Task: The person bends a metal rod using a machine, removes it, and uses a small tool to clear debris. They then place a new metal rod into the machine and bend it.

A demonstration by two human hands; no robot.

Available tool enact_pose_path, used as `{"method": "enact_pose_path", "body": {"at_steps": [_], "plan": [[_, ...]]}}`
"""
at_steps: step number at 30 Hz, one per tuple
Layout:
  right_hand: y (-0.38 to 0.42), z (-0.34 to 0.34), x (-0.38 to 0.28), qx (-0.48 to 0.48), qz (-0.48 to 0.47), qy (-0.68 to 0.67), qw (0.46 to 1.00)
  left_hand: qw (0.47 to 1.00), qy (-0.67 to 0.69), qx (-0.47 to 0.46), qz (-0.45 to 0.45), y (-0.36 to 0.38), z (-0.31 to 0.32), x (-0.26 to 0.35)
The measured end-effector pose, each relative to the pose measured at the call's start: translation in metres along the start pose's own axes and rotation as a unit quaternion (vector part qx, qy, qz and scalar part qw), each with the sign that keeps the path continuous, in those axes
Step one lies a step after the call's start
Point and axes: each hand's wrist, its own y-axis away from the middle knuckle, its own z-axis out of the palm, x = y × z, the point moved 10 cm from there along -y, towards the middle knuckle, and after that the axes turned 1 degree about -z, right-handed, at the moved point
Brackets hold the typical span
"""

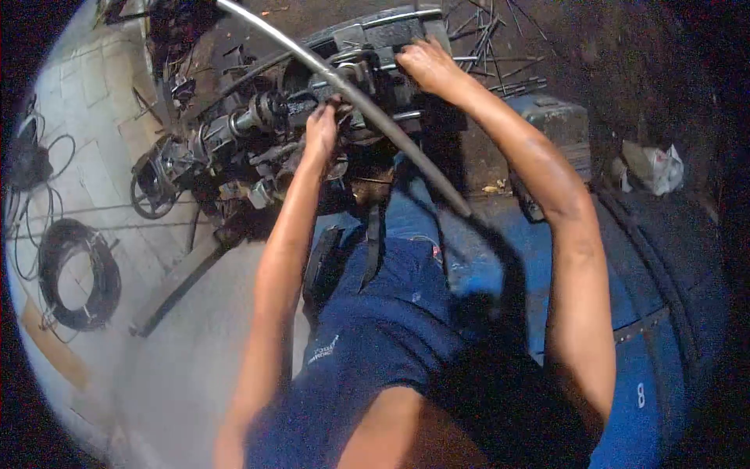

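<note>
A dark, greasy machine (234, 129) with shafts, a handwheel and metal rails lies ahead of me. My left hand (320, 134) reaches into its middle, fingers closed at a small part that I cannot make out. At the far right end of the machine, my right hand (428, 66) is curled closed beside a flat metal bed (391, 33); whatever its fingers hold is hidden. A long grey metal rod (383, 121) slants across the view between my two hands, passing over the machine. Neither hand visibly grips this rod.
A coil of black cable (78, 273) lies on the pale floor at left. Thin metal rods (488, 39) are heaped behind the machine. To the right are a grey metal box (553, 125), a crumpled white bag (662, 168) and a blue surface (625, 313).
</note>
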Motion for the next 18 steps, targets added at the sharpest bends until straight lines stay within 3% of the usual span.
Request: {"method": "enact_pose_path", "body": {"at_steps": [2,4,5,6,7,12,13,18], "plan": [[-0.010,0.008,-0.001,-0.062,0.046,-0.008,0.997,0.999,0.015,0.041,-0.019,-0.001,-0.017,-0.025],[-0.013,0.029,-0.001,-0.031,0.014,0.018,0.999,0.988,0.142,-0.051,-0.019,0.038,-0.017,-0.002],[-0.012,0.026,-0.001,0.010,0.014,0.009,1.000,0.988,0.139,-0.064,-0.005,0.051,-0.025,0.004],[-0.014,0.013,-0.003,0.052,0.016,0.000,0.999,0.987,0.147,-0.059,-0.003,0.061,-0.037,-0.001],[-0.016,0.016,-0.004,0.004,0.016,0.005,1.000,0.990,0.136,-0.045,-0.019,0.070,-0.049,-0.014],[-0.018,0.018,-0.006,0.010,0.032,0.010,0.999,0.983,0.172,0.009,-0.063,0.102,-0.098,-0.080],[-0.017,0.022,-0.005,0.006,0.038,0.010,0.999,0.969,0.231,0.020,-0.085,0.106,-0.102,-0.102],[-0.017,0.024,-0.009,0.043,0.038,0.002,0.998,0.971,0.219,0.051,-0.082,0.128,-0.120,-0.116]]}}
